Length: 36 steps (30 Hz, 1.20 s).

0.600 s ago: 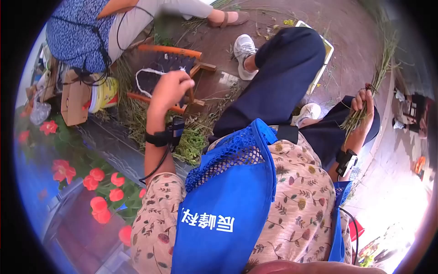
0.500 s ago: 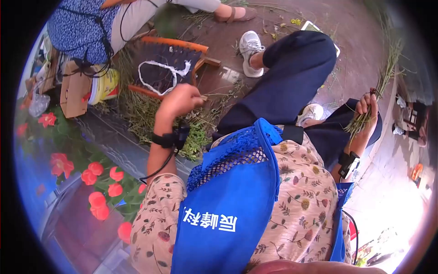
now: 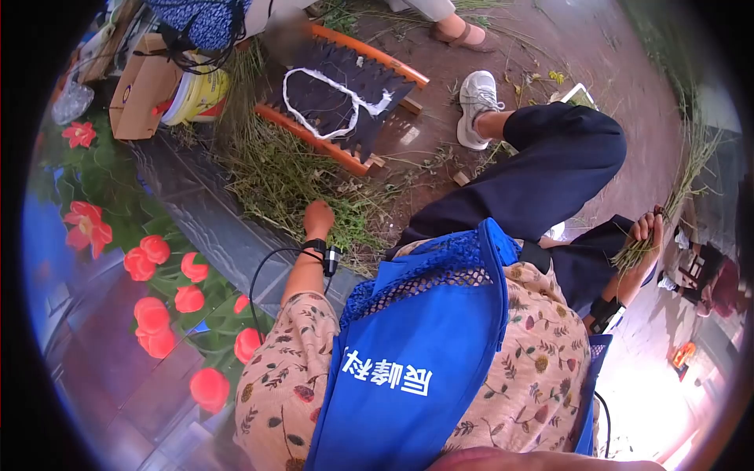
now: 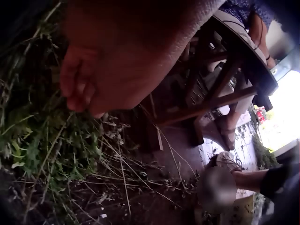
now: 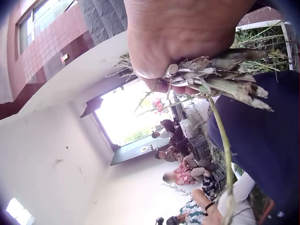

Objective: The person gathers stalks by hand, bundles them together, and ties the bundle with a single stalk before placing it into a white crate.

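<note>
Two bare hands are shown, one loaded and one at the plant pile. A bundle of stems [image 5: 220, 77] is clamped in the right hand [image 3: 648, 228], beside the right leg of the dark trousers [image 3: 550, 157]; the fingers are curled around it, and its ragged ends are exposed below the grip. The left hand [image 3: 317, 216] is positioned at the near edge of the green plant pile [image 3: 275, 184] on the floor. Its fingers are bent; whether any stalk is pinched cannot be told. Beyond the pile, a low stool [image 3: 342, 157] with an orange frame is placed, and a white cord [image 3: 356, 114] is laid in a loop on its dark seat. A yellow bucket [image 3: 203, 94] is located beside a cardboard box [image 3: 141, 94] to the left. Near the left knee, a white-rimmed tray [image 3: 580, 96] is partly hidden.
</note>
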### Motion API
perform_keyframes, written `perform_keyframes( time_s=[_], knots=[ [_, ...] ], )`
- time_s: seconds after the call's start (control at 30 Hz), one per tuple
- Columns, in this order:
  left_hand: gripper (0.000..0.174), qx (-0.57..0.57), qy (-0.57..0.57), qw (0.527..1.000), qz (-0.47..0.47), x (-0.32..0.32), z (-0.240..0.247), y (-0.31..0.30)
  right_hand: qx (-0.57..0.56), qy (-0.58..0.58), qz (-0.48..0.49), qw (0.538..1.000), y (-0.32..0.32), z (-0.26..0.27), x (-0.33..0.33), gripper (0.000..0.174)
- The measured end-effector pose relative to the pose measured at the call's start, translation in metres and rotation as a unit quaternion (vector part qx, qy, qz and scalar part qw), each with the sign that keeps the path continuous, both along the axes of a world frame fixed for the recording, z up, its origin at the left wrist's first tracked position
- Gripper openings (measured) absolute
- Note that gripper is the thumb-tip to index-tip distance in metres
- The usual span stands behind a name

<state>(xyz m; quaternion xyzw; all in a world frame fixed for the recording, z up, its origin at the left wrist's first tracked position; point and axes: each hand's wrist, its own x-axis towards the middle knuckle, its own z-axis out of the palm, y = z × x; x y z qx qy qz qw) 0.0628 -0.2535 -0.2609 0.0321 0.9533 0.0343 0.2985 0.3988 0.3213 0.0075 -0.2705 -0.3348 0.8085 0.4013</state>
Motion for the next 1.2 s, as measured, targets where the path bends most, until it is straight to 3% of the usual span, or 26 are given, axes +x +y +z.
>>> perform_keyframes(
  time_s=[0.1, 0.2, 0.3, 0.4, 0.6, 0.7, 0.8, 0.87, 1.0, 1.1, 1.13, 1.2],
  knots=[
    [0.020, 0.028, 0.106, 0.985, 0.130, -0.005, 0.014, -0.006, -0.005, 0.011, 0.008, 1.000, 0.002, 0.005, -0.001, 0.025],
    [0.022, 0.031, 0.121, 0.986, 0.114, -0.009, 0.007, -0.009, -0.005, 0.013, 0.016, 1.000, -0.004, 0.010, -0.007, 0.024],
    [0.033, 0.028, 0.063, 0.992, 0.107, -0.008, -0.007, 0.001, -0.015, 0.015, 0.023, 1.000, -0.001, 0.013, -0.005, 0.023],
    [0.033, 0.046, 0.082, 0.986, 0.135, -0.011, -0.061, -0.010, -0.013, 0.012, 0.031, 0.999, -0.001, 0.017, -0.008, 0.023],
    [0.021, 0.134, 0.186, 0.964, 0.132, -0.015, 0.008, 0.025, -0.007, 0.010, 0.018, 1.000, -0.005, 0.020, -0.013, 0.023],
    [0.017, 0.088, 0.304, 0.924, 0.217, -0.018, 0.017, 0.027, -0.005, 0.006, 0.029, 1.000, -0.004, 0.021, -0.016, 0.024],
    [0.013, 0.085, 0.333, 0.934, 0.096, -0.021, 0.021, 0.025, -0.022, 0.028, 0.060, 0.998, 0.003, 0.020, -0.012, 0.024],
    [0.010, 0.134, 0.276, 0.950, -0.055, -0.023, 0.009, 0.034, -0.022, 0.020, 0.060, 0.998, 0.001, 0.019, -0.013, 0.024],
    [0.008, 0.138, 0.172, 0.921, -0.320, -0.015, -0.046, 0.060, -0.005, -0.020, 0.026, 0.999, -0.009, 0.025, -0.023, 0.023],
    [0.008, 0.047, 0.192, 0.950, -0.241, -0.001, -0.078, 0.052, -0.024, -0.013, 0.039, 0.999, -0.009, 0.024, -0.025, 0.022],
    [0.009, -0.020, 0.147, 0.952, -0.268, -0.001, -0.083, 0.047, -0.013, -0.013, 0.046, 0.999, -0.006, 0.021, -0.023, 0.021],
    [0.009, -0.050, 0.096, 0.944, -0.313, 0.001, -0.081, 0.036, -0.019, -0.008, 0.047, 0.999, -0.006, 0.021, -0.028, 0.022]
  ],
)
